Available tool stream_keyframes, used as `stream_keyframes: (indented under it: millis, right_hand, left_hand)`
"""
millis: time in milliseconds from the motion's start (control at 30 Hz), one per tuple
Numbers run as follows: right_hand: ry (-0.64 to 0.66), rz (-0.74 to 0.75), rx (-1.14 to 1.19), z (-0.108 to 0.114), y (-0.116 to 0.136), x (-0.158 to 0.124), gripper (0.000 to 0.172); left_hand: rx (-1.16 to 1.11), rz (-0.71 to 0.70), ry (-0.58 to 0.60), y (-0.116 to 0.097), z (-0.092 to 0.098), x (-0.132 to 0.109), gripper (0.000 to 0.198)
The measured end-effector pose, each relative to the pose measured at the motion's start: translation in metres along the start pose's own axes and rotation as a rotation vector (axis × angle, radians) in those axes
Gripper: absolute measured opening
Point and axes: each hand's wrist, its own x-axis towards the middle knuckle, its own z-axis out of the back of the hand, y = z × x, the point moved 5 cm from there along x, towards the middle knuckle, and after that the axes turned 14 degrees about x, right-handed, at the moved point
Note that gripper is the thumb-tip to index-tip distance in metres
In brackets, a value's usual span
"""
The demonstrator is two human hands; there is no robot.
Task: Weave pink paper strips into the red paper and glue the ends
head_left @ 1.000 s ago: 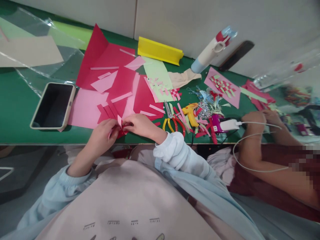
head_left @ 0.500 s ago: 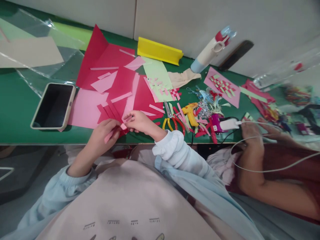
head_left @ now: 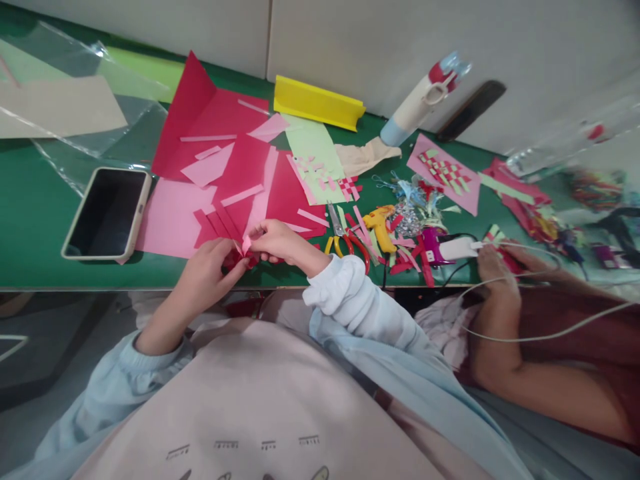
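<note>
My right hand (head_left: 277, 240) pinches a small pink paper strip (head_left: 247, 244) near the table's front edge. Facing it, my left hand (head_left: 213, 263) is closed with thumb and fingers on red paper cut into strips (head_left: 225, 223), and the fingertips of both hands nearly meet there. Part of the red paper is hidden behind the fingers. Under and behind the hands lie a pink sheet (head_left: 173, 217) and red sheets (head_left: 245, 167), with loose pink strips on top. Scissors (head_left: 336, 223) with red and yellow handles rest just right of my right hand.
A phone (head_left: 107, 213) lies at the left. To the right are a yellow glue gun (head_left: 383, 227), paper scraps and a purple device (head_left: 434, 245) with a white plug. A bottle (head_left: 415, 110) stands behind. Another person's hands (head_left: 497, 267) work at far right, near a white cable.
The pink strip has turned upward between my right fingertips. My left hand has opened its thumb from the curled grip and now reaches toward the strip at the red paper.
</note>
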Motion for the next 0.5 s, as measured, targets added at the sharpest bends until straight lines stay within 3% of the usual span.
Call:
stream_keyframes:
  millis: [233, 500]
  right_hand:
    - [0.015, 0.035, -0.026, 0.001, 0.002, -0.001, 0.021]
    - [0.016, 0.060, -0.041, -0.001, 0.003, -0.003, 0.017]
  left_hand:
    - [0.008, 0.059, 0.060, 0.005, -0.003, 0.001, 0.030]
    - [-0.015, 0.157, 0.006, 0.011, -0.002, 0.000, 0.026]
